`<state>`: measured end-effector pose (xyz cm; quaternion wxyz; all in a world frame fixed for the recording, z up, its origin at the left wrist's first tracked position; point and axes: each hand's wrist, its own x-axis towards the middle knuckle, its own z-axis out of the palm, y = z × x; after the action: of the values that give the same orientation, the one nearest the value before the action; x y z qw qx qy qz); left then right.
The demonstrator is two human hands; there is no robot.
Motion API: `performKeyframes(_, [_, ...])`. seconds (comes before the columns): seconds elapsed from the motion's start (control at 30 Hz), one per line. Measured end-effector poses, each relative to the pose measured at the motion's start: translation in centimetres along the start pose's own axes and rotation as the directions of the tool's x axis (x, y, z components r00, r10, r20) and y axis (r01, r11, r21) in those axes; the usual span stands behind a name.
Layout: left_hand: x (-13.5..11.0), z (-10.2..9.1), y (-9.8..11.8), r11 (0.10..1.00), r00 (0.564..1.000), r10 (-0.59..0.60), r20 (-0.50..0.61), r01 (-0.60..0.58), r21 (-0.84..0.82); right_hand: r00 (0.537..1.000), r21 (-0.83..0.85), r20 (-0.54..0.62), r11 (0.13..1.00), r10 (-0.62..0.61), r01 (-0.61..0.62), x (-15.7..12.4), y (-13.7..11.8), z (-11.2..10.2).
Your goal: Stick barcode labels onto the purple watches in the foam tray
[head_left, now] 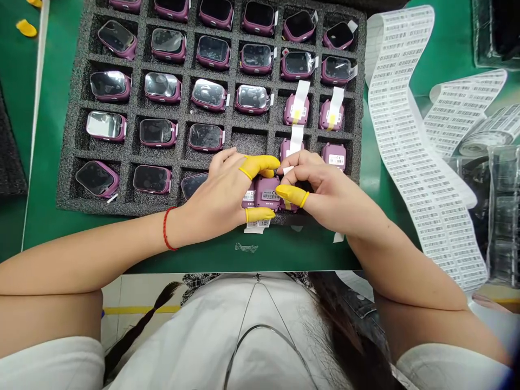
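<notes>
My left hand (221,187), with yellow finger cots on its thumb and index finger, grips a purple smartwatch body (268,193) back side up. A barcode label shows on the watch's back. My right hand (325,187) has a yellow cot on its thumb and is curled close at the watch's right side. Its fingers are bent around a small white strip (287,170), partly hidden by the fingertips. Under my left thumb a piece of barcode label (255,226) sticks out. More purple watches lie beneath and beside the hands, partly covered.
A black foam tray (69,157) holds several purple watches, most screen up; some at right lie back up with white strips (300,96). Long barcode label sheets (406,119) and a label roll (487,130) lie right, near clear plastic trays (504,216). A plastic scrap (246,248) lies in front.
</notes>
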<state>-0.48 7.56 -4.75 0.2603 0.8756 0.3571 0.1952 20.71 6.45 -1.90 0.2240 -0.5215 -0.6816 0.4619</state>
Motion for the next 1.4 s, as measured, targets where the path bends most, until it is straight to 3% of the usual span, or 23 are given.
performKeyframes(0.37, [0.0,0.2,-0.1,0.998,0.998,0.058,-0.036,-0.058,0.013,1.0,-0.078,0.018,0.997,-0.005,0.006,0.2,-0.2,0.0])
performKeyframes(0.93, [0.2,0.0,0.2,0.999,0.999,-0.043,0.026,0.043,-0.019,1.0,-0.103,-0.017,0.994,-0.02,0.018,0.1,0.0,0.4])
performKeyframes(1.1, [0.1,0.0,0.3,0.999,0.999,-0.037,0.027,0.038,-0.021,0.995,-0.256,-0.057,0.964,-0.085,0.068,-0.5,-0.2,0.6])
performKeyframes(1.23, [0.0,0.0,0.1,1.0,1.0,-0.002,0.029,0.002,-0.002,0.972,-0.422,-0.158,0.902,-0.173,0.092,-0.9,0.0,0.3])
performKeyframes(1.4, [0.0,-1.2,-0.1,0.998,0.992,0.061,0.108,-0.064,0.025,0.969,-0.431,-0.158,0.896,-0.191,0.106,-0.4,1.3,1.1])
